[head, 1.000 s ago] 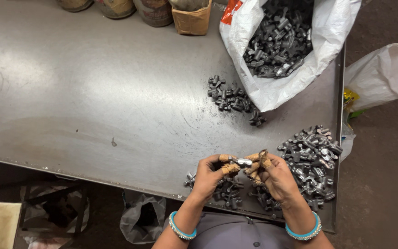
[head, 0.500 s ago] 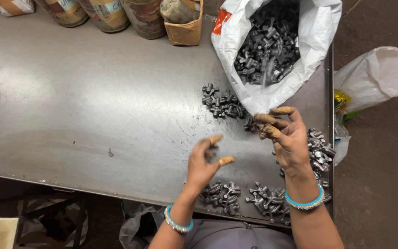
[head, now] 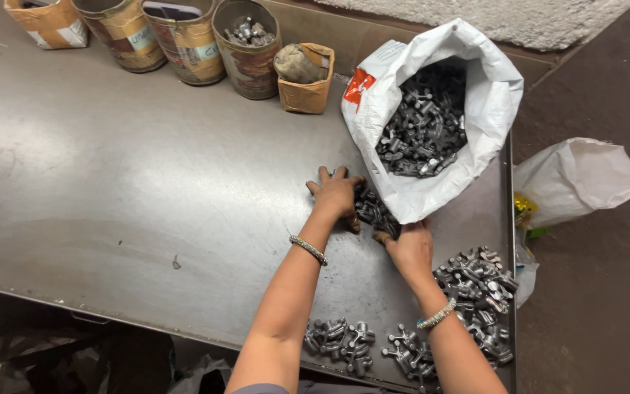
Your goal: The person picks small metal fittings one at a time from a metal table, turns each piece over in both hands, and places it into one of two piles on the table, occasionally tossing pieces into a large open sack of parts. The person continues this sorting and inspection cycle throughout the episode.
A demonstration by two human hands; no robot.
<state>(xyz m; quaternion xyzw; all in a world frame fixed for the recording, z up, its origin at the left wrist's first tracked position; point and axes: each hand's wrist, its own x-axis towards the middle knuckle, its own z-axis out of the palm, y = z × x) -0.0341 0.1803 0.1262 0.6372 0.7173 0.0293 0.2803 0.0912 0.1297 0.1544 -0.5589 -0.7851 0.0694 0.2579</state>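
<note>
Where hands (head: 337,193) meet, white sack (head: 490,109), orange patch (head: 359,86)

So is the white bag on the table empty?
No, the open white bag is full of small grey metal parts, and both hands reach to a pile of parts at its mouth.

Soft overhead light leaves pale, hazy glare on the left of the grey metal counter (head: 111,182), faint shadows under the forearms, murky darkness below its near edge, and sharp focus with slight wide-angle stretching toward the corners.
</note>
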